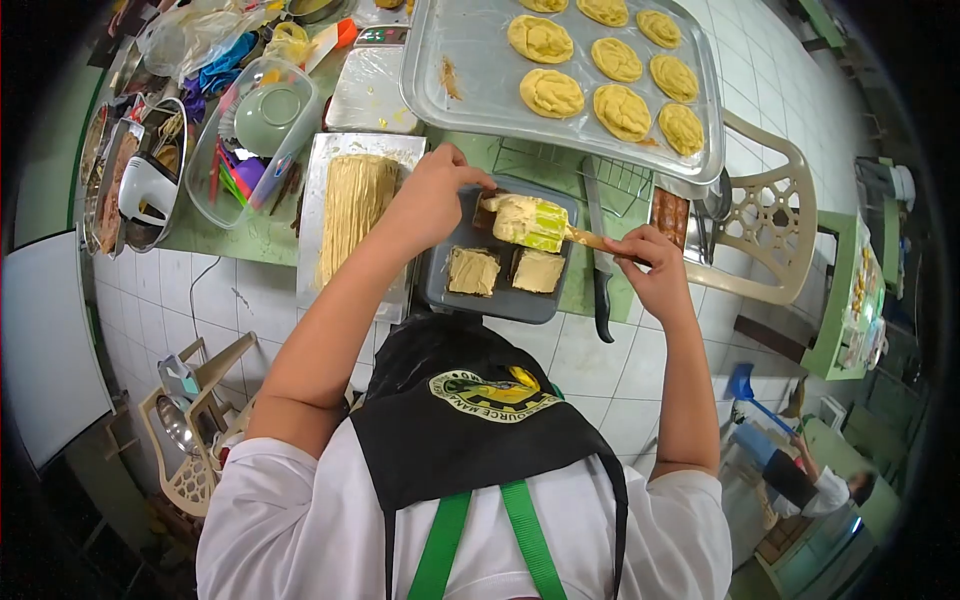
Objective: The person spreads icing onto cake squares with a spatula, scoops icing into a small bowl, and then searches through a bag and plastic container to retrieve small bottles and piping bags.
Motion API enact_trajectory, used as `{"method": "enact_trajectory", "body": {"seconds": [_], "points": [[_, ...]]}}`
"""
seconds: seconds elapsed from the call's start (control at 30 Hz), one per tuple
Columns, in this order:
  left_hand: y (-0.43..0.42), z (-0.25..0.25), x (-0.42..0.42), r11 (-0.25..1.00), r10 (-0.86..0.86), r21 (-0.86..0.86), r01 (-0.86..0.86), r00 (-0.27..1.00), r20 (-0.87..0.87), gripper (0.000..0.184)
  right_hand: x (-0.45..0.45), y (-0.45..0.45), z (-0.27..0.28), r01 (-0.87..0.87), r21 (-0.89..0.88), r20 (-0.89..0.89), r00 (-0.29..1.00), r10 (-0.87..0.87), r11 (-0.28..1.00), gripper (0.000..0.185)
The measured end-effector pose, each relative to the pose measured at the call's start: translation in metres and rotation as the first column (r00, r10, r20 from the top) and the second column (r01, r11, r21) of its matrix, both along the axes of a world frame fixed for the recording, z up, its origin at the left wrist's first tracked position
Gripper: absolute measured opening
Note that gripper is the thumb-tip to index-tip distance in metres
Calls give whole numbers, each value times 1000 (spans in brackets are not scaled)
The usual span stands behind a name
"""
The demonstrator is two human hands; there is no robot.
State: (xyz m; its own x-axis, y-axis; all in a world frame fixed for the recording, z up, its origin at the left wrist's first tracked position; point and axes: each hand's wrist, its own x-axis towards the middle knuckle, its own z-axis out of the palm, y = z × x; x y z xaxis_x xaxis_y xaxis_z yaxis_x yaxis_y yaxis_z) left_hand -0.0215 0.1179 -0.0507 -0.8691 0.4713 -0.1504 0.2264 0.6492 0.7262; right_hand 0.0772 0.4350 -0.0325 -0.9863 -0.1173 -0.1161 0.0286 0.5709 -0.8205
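A spatula (535, 222) with a green blade and wooden handle is thickly coated in pale cream. My right hand (652, 268) is closed round its handle, with the blade over a brown cake square (484, 212) that it partly hides. My left hand (437, 195) reaches over the grey tray (440, 292), its outstretched fingertip at that cake square's upper left edge. Two cream-topped cake squares, one at left (472, 271) and one at right (537, 271), sit in the tray's near half.
Left of the tray, a ridged cream-covered cake (355, 215) rests on a silver board. A long knife (600, 250) lies at the right. A large baking tray (480, 80) with several yellow pastries overhangs the back. A plastic tub (205, 180) holds utensils; a chair (775, 200) stands at right.
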Motion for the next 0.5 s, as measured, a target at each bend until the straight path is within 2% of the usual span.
{"method": "enact_trajectory", "body": {"seconds": [0.1, 0.2, 0.43, 0.5], "points": [[0, -6, 0, 1000, 14, 26, -12, 997, -70, 47, 2, 8, 5, -3, 40, 17, 1000, 3, 999, 36], [1, -4, 1, 1000, 6, 16, -5, 999, -34, 48, 2, 17, 15, -35, 103, 52, 998, 30, 994, 31], [2, -4, 7, 991, 98, 102, -91, 993, -68, 42, -8, -10, 17, -13, 12, -37, 999, 13, 1000, 34], [0, 1, 9, 986, 127, 116, -118, 989, -74, 40, -13, -16, 17, -68, 140, -39, 997, 74, 988, 33]]}}
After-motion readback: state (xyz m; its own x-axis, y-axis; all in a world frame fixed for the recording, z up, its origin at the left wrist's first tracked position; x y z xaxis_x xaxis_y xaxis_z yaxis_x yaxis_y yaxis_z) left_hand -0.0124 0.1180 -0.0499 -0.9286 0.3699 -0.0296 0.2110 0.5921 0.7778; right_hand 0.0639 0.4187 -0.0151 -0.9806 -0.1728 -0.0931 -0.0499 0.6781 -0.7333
